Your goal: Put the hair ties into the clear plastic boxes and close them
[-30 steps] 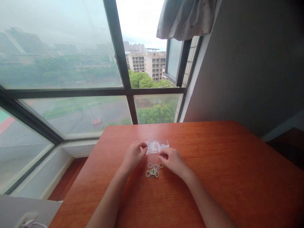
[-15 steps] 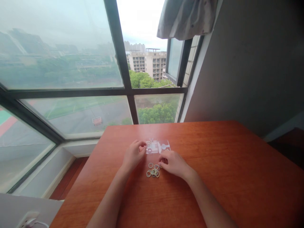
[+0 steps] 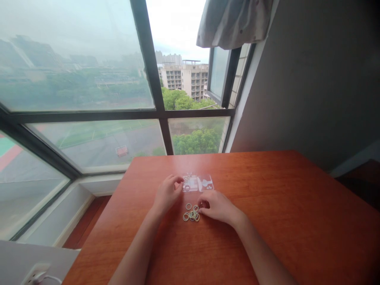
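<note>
A small clear plastic bag (image 3: 198, 183) lies flat on the reddish wooden table (image 3: 267, 206). My left hand (image 3: 166, 195) pinches the bag's left edge, fingers curled together. Just in front of the bag lies a little heap of several pale rubber rings (image 3: 191, 213). My right hand (image 3: 217, 207) rests beside that heap on its right, fingertips closed at the nearest ring; whether one is gripped is hidden by the fingers.
The table's far edge meets a large window (image 3: 89, 99) with dark frames. A grey wall (image 3: 311, 87) rises on the right. A bunched curtain (image 3: 234, 23) hangs at the top. A white socket with a cable (image 3: 35, 275) sits at the bottom left.
My right hand has drawn back from the bag's right end toward me and settled at the heap of rings. The left hand has stayed on the bag's left edge.
</note>
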Demonstrator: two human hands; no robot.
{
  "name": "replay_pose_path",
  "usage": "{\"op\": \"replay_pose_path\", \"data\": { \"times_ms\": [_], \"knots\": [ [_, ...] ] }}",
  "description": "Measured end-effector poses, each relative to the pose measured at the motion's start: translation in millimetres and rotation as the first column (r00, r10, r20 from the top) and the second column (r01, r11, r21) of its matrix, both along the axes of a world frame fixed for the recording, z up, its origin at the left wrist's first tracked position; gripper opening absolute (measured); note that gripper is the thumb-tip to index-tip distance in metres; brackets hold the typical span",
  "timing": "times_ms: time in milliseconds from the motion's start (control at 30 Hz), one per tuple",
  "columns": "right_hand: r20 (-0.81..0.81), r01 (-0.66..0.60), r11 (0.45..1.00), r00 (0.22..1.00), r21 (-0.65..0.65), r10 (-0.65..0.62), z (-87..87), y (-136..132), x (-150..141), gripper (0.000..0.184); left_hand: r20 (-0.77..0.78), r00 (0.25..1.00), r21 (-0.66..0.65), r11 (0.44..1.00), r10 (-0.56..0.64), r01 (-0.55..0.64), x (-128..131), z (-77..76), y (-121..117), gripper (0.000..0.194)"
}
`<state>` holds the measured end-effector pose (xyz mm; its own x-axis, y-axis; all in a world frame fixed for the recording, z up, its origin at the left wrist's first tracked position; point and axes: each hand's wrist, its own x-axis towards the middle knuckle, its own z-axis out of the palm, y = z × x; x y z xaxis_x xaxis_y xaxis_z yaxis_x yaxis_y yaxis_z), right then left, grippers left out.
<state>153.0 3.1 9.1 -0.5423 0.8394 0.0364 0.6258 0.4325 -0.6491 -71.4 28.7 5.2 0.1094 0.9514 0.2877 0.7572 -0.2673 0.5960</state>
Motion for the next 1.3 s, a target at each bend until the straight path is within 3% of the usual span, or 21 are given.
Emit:
{"op": "replay_pose_path", "data": {
  "times_ms": [433, 1300],
  "knots": [
    [-0.005, -0.067, 0.998, 0.998, -0.02, 0.067, -2.7, -3, -9, 0.016, -0.013, 1.0, -0.02, 1.0, -0.01, 0.009, 2, 2.2, -1, 0.017],
    [0.168, -0.012, 0.997, 0.986, 0.076, -0.001, 2.9, -6, -12, 0.014, -0.006, 1.0, -0.022, 0.999, -0.031, 0.031, 2, 3.7, -2, 0.015]
  ]
}}
